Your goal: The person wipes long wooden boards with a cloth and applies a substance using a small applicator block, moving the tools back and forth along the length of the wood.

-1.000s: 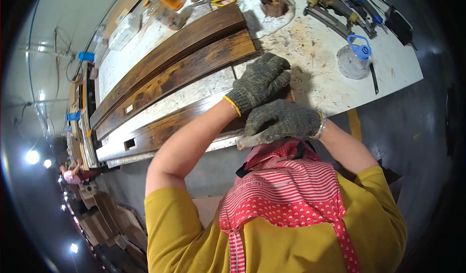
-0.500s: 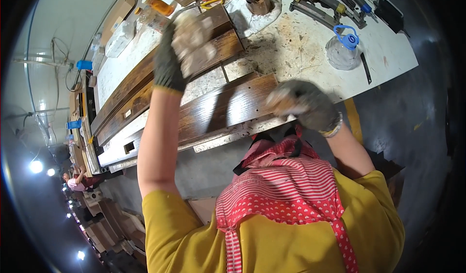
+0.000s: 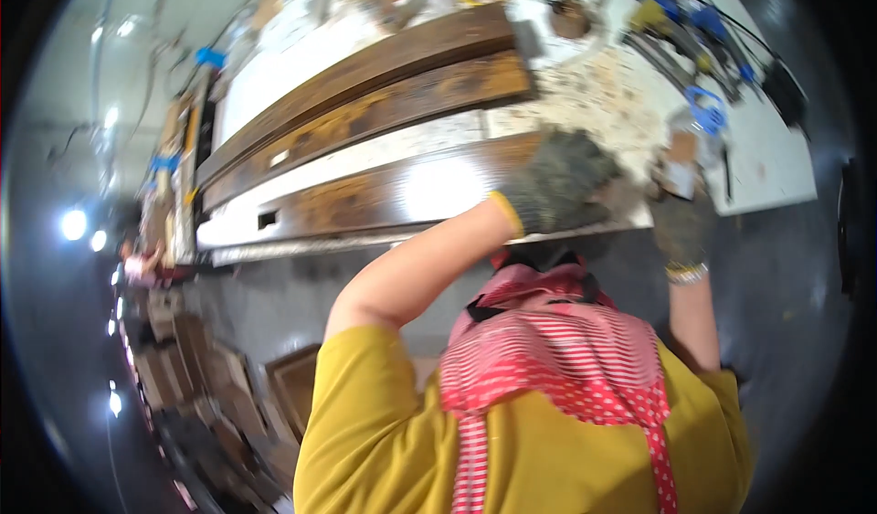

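Observation:
My left hand [image 3: 559,183], in a dark grey work glove with a yellow cuff, is over the right end of the nearest dark-stained wooden board [image 3: 365,194]. Its fingers are curled over a blurred beige-brown rag [image 3: 626,200], mostly hidden by the glove. To the right, past the board's end, my gloved right hand [image 3: 685,226] grips a small brown-and-white block [image 3: 679,162], whose exact kind blur hides. This board is glossy, with a rectangular cutout near its left end.
Two more stained boards, a far one [image 3: 365,71] and a middle one [image 3: 384,112], lie behind. A can [image 3: 570,19] stands at the back. Nail guns [image 3: 671,43] and a clear jug with a blue handle [image 3: 706,112] are at right. Another person [image 3: 142,265] is far left.
My left hand has come down and right from the far boards to the near board's end. My right hand has moved right, off that board, carrying the small block. The view has shifted.

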`<move>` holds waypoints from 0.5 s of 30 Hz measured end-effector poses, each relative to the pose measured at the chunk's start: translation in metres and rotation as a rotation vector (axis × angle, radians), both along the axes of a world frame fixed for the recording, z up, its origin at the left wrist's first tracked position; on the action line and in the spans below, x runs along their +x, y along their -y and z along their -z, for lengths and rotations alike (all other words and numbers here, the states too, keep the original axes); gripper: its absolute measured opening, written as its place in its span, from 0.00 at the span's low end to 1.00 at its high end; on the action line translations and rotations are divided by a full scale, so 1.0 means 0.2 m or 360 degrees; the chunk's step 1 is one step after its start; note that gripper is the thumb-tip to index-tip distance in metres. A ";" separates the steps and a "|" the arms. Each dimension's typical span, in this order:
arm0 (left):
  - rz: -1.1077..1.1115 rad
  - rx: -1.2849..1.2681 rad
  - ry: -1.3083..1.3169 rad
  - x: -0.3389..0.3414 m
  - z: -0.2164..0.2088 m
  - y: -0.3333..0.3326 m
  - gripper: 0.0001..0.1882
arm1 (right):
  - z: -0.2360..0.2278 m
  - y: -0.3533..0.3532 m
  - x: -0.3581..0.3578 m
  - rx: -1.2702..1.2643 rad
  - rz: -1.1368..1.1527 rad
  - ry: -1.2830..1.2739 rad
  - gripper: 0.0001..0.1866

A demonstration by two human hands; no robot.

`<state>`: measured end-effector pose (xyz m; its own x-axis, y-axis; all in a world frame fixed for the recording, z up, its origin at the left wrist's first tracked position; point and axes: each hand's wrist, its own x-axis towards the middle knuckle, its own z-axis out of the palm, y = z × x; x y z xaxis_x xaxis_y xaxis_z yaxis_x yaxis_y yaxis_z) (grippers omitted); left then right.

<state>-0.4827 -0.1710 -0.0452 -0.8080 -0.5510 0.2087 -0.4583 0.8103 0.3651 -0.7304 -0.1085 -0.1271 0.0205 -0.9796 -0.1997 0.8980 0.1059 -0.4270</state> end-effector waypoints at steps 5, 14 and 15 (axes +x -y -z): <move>-0.0028 -0.0089 0.0216 -0.07 -0.02 0.08 0.14 | 0.04 -0.08 -0.03 -0.0296 -0.0220 0.0111 0.23; -0.0754 0.0438 -0.1164 0.34 0.03 0.23 0.16 | -0.02 -0.05 -0.02 -0.0269 -0.0222 -0.0031 0.22; -0.0866 -0.0144 -0.0900 0.50 0.01 0.19 0.19 | -0.04 -0.04 -0.03 -0.0252 -0.0221 -0.0066 0.21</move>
<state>-0.3829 -0.2095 -0.0474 -0.1879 -0.7998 0.5701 -0.5635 0.5632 0.6044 -0.7362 -0.0999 -0.1199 0.1522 -0.9872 -0.0469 0.8609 0.1557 -0.4844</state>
